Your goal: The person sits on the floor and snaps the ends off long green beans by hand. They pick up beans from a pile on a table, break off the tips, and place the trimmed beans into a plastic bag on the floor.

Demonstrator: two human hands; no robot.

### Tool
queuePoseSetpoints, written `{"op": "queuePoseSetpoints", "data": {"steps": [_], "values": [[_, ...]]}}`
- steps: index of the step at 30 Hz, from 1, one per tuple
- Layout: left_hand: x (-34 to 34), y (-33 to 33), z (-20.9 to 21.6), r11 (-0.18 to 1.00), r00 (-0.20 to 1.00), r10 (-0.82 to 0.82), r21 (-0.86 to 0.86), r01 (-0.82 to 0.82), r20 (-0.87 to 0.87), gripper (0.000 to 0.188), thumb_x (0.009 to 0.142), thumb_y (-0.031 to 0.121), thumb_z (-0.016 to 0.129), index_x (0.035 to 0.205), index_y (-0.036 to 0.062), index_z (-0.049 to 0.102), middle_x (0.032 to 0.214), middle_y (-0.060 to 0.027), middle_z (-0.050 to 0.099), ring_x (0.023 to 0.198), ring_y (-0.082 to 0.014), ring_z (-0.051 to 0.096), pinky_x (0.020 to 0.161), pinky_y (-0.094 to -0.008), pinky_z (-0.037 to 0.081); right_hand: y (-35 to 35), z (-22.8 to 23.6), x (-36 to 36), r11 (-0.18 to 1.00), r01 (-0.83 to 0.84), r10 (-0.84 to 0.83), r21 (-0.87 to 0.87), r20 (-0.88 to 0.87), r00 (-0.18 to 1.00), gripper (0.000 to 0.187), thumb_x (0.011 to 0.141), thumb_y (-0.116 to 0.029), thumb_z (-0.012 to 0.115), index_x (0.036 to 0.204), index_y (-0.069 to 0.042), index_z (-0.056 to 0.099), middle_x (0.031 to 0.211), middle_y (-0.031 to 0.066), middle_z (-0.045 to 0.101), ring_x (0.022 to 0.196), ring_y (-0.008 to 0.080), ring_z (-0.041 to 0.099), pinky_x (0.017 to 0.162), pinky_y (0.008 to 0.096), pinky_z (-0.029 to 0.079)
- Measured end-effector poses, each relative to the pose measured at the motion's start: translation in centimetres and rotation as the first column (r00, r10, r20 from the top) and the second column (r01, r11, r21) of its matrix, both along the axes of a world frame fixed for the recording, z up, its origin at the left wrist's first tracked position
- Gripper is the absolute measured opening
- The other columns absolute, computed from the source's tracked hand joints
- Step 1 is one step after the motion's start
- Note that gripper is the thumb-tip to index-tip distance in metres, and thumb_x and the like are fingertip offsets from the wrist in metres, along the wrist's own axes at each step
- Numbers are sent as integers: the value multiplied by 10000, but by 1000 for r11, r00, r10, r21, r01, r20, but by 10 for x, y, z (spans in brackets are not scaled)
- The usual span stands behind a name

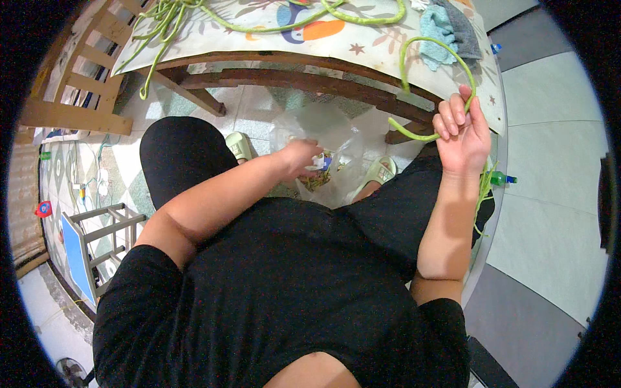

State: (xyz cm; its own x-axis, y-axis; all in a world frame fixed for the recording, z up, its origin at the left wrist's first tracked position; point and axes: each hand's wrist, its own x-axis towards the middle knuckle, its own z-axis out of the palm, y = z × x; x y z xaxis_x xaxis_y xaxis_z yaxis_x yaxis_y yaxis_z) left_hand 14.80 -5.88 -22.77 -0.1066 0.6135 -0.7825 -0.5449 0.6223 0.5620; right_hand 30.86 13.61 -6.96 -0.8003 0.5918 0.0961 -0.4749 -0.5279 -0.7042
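My right hand (463,132), raised at the table's right corner, has its fingers closed around a long bean (470,71). The pale green bean loops up over the table edge, and its other end curves out left of the palm. Down between my knees, my left hand (300,158) reaches over a clear plastic bag (346,139) on the floor. Its fingers look pressed together, and what they hold, if anything, is hidden. Inside the bag lie greenish-brown scraps (315,182). More long beans (169,16) are heaped on the table's left end, some trailing across the printed tablecloth (362,48).
A light blue cloth (437,35) lies near the table's right end. Wooden table rails (291,81) cross above the bag. A wooden chair (77,116) and a small blue-topped stool (81,258) stand at left. Beside my right thigh are more beans (484,197) and a green bottle (498,178).
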Motion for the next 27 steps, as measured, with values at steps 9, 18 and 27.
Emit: {"op": "queuePoseSetpoints", "data": {"steps": [9,18,27], "values": [[-6,-14,-7,996,998,-47,71,44,31,548,842,224,475,1302,34,246,1294,-138,305,1183,-299,305,873,-421,372,11,49,61,936,245,-181,252,-252,951,372,904,-249,336,1186,-12,395,600,-3,349,450,72,274,392,198,220],[0,-3,5,983,985,-160,79,164,-58,362,860,243,470,1174,71,416,1130,-88,497,974,-209,495,800,-332,422,73,19,207,314,295,-915,902,205,347,325,880,-179,413,1163,-26,461,638,-15,393,563,59,366,496,192,319],[8,4,16,952,955,-245,141,270,-168,340,868,278,456,1132,64,444,1090,-80,530,946,-198,506,790,-330,408,80,-206,334,588,-482,-809,649,478,-343,286,773,-210,497,1008,-64,569,983,177,564,922,333,527,795,409,413]]}}
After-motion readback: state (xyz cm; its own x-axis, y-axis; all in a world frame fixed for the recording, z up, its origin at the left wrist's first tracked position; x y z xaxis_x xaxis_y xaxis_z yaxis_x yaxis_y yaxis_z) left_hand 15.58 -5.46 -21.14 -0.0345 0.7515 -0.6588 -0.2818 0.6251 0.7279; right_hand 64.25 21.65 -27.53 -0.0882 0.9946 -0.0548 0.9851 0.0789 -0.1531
